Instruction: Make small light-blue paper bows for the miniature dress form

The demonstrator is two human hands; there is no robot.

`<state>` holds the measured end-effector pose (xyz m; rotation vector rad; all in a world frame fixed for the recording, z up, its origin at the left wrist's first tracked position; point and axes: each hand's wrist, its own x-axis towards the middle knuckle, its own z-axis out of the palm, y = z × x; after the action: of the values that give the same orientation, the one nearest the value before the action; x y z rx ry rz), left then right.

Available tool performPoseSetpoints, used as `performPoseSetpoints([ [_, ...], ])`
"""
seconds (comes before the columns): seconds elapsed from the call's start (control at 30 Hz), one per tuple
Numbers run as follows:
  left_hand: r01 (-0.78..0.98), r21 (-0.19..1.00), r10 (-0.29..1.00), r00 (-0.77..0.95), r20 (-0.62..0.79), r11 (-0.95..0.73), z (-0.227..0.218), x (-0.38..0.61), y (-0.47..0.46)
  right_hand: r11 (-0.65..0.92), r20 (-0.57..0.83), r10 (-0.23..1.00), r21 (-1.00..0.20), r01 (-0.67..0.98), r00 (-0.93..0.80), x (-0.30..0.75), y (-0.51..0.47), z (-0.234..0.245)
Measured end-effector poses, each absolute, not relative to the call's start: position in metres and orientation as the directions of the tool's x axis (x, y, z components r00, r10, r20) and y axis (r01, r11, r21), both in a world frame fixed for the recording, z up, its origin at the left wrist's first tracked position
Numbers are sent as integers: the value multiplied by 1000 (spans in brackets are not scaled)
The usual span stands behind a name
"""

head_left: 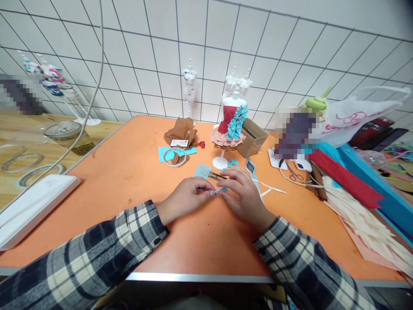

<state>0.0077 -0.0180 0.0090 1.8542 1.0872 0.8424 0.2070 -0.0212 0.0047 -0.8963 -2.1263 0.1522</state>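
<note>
My left hand pinches one end of a small twisted piece of blue crepe paper between thumb and fingertips. At the other end of that piece, my right hand has its thumb and index finger closed in, the other fingers bent above. Just beyond the fingertips lie two slim dark metal pieces, partly covered by my right hand. A light blue paper square lies behind them. Further back stands a small white dress form wearing a red bodice, blue ruffles and a pink frilled skirt.
Brown crumpled paper and a tape roll lie back left. A cardboard box stands behind the dress form. Scissors, a white cable and crepe paper rolls crowd the right. A white case sits at the left edge.
</note>
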Motion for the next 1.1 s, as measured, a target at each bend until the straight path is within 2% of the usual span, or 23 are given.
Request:
performPoseSetpoints([
  [0.1, 376, 857, 886, 430, 176, -353, 12, 7, -18, 774, 643, 592, -285, 565, -486, 208, -22, 8],
  [0.27, 406, 820, 872, 443, 208, -402, 11, 6, -16, 752, 613, 620, -286, 594, -490, 207, -22, 8],
  [0.57, 496, 700, 835, 477, 275, -514, 8, 5, -17, 661, 479, 750, -520, 541, -456, 206, -22, 2],
  [0.7, 513, 732, 870, 438, 226, -448, 8, 4, -15, 539, 375, 838, -684, 492, -398, 207, -21, -3],
  [0.87, 519, 741, 883, 417, 214, -425, 6, 2, -14, 374, 242, 920, -772, 514, -307, 208, -17, -4],
  [0.93, 537, 727, 886, 410, 219, -428, 6, 1, -14, 298, 182, 944, -826, 479, -274, 207, -16, -3],
  [1.1, 558, 694, 875, 425, 231, -454, 5, 0, -12, 198, 132, 963, -937, 288, -234, 203, -16, -1],
])
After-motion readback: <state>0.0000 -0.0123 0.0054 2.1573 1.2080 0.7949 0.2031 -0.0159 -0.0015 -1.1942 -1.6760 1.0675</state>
